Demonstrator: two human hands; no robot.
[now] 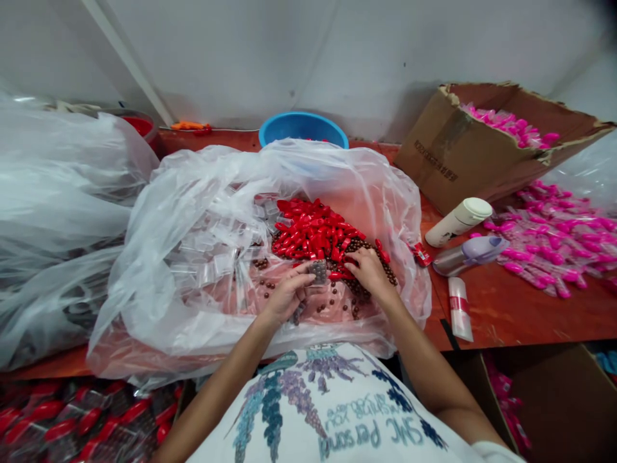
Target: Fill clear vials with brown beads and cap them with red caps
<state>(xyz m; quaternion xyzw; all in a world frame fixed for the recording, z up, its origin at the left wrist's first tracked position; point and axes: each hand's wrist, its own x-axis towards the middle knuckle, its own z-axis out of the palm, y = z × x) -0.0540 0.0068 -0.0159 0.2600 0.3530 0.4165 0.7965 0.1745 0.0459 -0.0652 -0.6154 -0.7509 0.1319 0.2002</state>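
Observation:
My left hand (288, 294) pinches a small clear plastic case (318, 272) with dark round spots showing through it. To its right, my right hand (370, 271) reaches down into the heap, fingers bent together. Whatever lies between those fingertips is too small to make out. Just beyond both hands is a pile of glossy red plastic pieces (313, 228). Brown beads (385, 267) are heaped beside my right hand, and more are scattered in front of it. On the left lie many clear plastic cases (207, 254). All of this rests on a spread translucent plastic bag (193, 328).
A blue basin (303, 119) stands behind the bag. At right are a cardboard box (434, 148), a white bottle (457, 222), a purple-lidded bottle (467, 254), a clear roll (459, 308) and pink pieces (554, 238). Large plastic bags (62, 212) crowd the left side.

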